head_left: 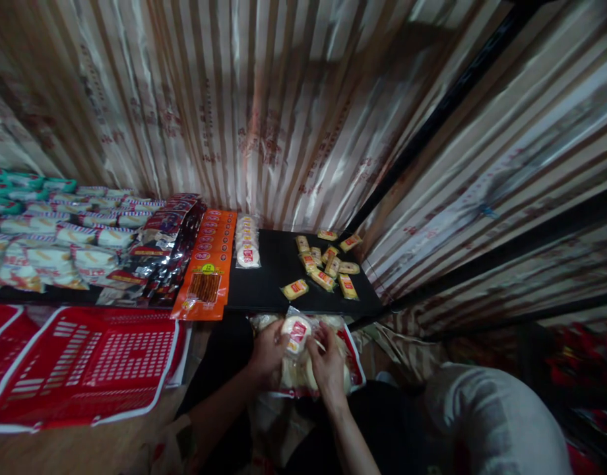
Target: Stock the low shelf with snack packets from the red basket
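My left hand [268, 354] is closed on the left side of a round white cake or cracker in a clear wrapper [295, 335] with a red-and-white label. Just right of it, my right hand [327, 363] has its fingers curled, thumb and forefinger close together near the packet's edge; what they pinch is hard to make out. Below both hands, more round pale packets [289, 377] lie in a red container with a white rim [357, 369], partly hidden by my hands.
On the black shelf [264, 290] stand a row of round packets [247, 241], loose yellow snack packets [323, 280], an orange snack bag [207, 264], dark bags [169, 237] and white bags [56, 257]. A red basket [110, 356] sits left. Black poles [412, 148] and striped sheeting [234, 99] surround the shelf.
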The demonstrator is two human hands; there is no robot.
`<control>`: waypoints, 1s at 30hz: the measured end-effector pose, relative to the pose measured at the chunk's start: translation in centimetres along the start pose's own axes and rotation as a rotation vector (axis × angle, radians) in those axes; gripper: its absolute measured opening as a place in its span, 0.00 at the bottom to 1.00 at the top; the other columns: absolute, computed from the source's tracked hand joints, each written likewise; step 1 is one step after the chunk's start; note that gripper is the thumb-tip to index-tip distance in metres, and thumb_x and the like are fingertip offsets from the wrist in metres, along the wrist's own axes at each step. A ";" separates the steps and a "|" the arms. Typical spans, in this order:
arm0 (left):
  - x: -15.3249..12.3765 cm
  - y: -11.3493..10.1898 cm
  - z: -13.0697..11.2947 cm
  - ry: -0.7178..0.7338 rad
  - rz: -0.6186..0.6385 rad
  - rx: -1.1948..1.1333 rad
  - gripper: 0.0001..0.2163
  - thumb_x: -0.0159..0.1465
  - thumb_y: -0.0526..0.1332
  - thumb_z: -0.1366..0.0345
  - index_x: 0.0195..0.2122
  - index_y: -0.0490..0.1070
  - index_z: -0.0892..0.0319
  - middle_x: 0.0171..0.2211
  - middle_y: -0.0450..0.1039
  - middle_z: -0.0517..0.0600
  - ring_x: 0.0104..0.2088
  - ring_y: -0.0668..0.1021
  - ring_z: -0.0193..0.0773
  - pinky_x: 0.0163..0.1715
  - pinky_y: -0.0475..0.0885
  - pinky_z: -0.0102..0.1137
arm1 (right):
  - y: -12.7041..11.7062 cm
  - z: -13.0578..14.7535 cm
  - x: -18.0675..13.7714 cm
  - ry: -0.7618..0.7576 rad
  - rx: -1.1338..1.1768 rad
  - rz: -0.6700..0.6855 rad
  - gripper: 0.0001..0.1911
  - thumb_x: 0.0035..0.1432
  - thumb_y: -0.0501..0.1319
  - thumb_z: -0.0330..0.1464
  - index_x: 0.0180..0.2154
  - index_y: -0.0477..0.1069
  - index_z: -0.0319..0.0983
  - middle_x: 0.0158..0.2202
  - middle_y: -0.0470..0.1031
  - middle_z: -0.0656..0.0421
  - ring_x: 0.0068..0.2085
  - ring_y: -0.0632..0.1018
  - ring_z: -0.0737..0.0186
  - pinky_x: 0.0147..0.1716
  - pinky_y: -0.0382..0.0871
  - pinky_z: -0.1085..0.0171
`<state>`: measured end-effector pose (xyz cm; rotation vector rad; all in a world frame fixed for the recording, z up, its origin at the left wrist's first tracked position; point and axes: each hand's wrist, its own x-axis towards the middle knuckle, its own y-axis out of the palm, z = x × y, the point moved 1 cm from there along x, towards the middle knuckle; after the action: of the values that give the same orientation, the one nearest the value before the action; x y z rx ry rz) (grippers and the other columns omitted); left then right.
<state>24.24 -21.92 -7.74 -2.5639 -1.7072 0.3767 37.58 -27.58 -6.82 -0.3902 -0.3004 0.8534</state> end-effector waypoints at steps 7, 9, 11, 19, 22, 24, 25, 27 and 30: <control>-0.5 -5.1 -5.9 0.383 0.272 0.817 0.11 0.61 0.51 0.70 0.40 0.71 0.57 0.38 0.71 0.50 0.41 0.74 0.38 0.43 0.69 0.32 | 0.6 3.8 0.4 -0.737 -0.388 0.298 0.21 0.59 0.54 0.31 0.54 0.65 0.41 0.51 0.72 0.54 0.55 0.69 0.56 0.53 0.65 0.53; -0.3 -5.9 -7.0 0.406 0.272 0.878 0.10 0.61 0.51 0.70 0.40 0.70 0.58 0.38 0.71 0.51 0.41 0.73 0.39 0.43 0.69 0.32 | 0.9 4.8 0.7 -0.743 -0.401 0.358 0.20 0.59 0.54 0.31 0.53 0.66 0.41 0.49 0.74 0.53 0.51 0.72 0.56 0.50 0.67 0.54; 0.0 -6.6 -7.6 0.408 0.240 0.877 0.10 0.61 0.52 0.69 0.42 0.69 0.59 0.39 0.72 0.52 0.42 0.73 0.40 0.43 0.69 0.33 | 1.3 5.8 1.2 -0.691 -0.398 0.369 0.19 0.59 0.54 0.32 0.52 0.67 0.41 0.47 0.75 0.53 0.48 0.74 0.56 0.49 0.68 0.54; 1.5 -8.7 -6.9 0.469 -0.226 0.743 0.18 0.61 0.53 0.70 0.53 0.62 0.59 0.48 0.68 0.54 0.50 0.69 0.42 0.50 0.67 0.38 | 5.0 7.3 3.3 -0.236 -0.058 0.402 0.14 0.54 0.58 0.41 0.37 0.73 0.38 0.35 0.77 0.55 0.35 0.77 0.58 0.38 0.70 0.61; 1.4 -8.8 -5.7 0.482 -0.453 0.661 0.19 0.62 0.50 0.70 0.55 0.59 0.61 0.52 0.64 0.57 0.53 0.66 0.43 0.54 0.65 0.40 | 7.4 6.4 4.2 -0.090 0.094 0.399 0.15 0.49 0.60 0.43 0.34 0.72 0.38 0.30 0.77 0.58 0.31 0.76 0.60 0.34 0.70 0.63; 1.2 -8.7 -4.9 0.456 -0.519 0.642 0.18 0.62 0.49 0.71 0.54 0.61 0.62 0.52 0.63 0.57 0.54 0.66 0.43 0.54 0.65 0.41 | 8.8 5.9 4.8 -0.038 0.173 0.395 0.16 0.47 0.60 0.43 0.34 0.72 0.38 0.29 0.77 0.58 0.30 0.76 0.61 0.33 0.70 0.63; 1.1 -8.7 -4.5 0.438 -0.533 0.642 0.17 0.62 0.49 0.71 0.53 0.63 0.62 0.53 0.63 0.57 0.54 0.66 0.44 0.54 0.65 0.41 | 9.4 5.8 5.1 -0.024 0.206 0.395 0.16 0.47 0.60 0.42 0.34 0.71 0.38 0.29 0.77 0.58 0.30 0.76 0.61 0.32 0.70 0.63; 1.0 -8.5 -3.7 0.404 -0.530 0.652 0.18 0.61 0.49 0.73 0.52 0.64 0.62 0.54 0.62 0.57 0.55 0.66 0.44 0.55 0.64 0.41 | 10.6 5.8 5.7 -0.016 0.245 0.402 0.15 0.47 0.60 0.42 0.34 0.71 0.38 0.29 0.77 0.57 0.30 0.76 0.61 0.31 0.71 0.63; 1.2 -8.3 -2.9 0.345 -0.467 0.676 0.20 0.59 0.49 0.75 0.53 0.64 0.61 0.56 0.62 0.56 0.56 0.64 0.44 0.57 0.62 0.42 | 12.1 6.2 6.7 -0.043 0.219 0.410 0.13 0.49 0.59 0.40 0.34 0.71 0.38 0.30 0.77 0.57 0.30 0.77 0.60 0.31 0.71 0.63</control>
<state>17.85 -17.26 -3.82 -1.6018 -1.6144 0.3713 31.14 -13.90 -6.01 -0.2310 -0.1649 1.2854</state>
